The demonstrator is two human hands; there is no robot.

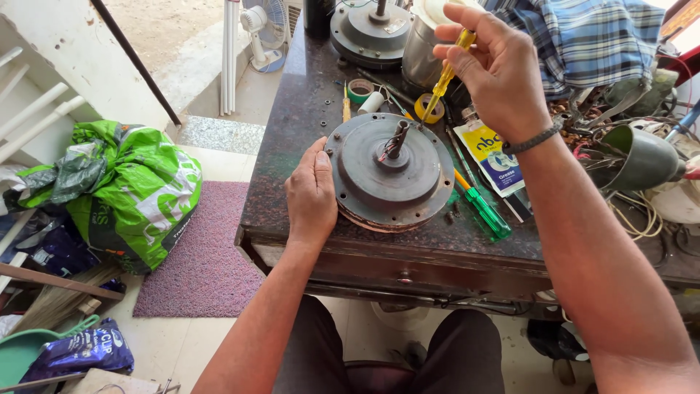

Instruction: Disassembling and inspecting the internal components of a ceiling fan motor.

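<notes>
Grey round fan motor (390,175) flat on dark stone bench (292,146); left hand (312,191) open, palm pressed to its left rim; right hand (496,69) pinching yellow screwdriver (446,73), tip down at upper-right edge; green screwdriver (485,210) just beside.

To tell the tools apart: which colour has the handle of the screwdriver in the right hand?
Yellow, translucent; the head view shows the screwdriver in the right hand.

Daylit rm w/ pale tile floor (182,343), purple mat (200,255), dark stone-topped table (292,146) w/ drawer, white pedestal fan (264,29) by open doorway.
</notes>
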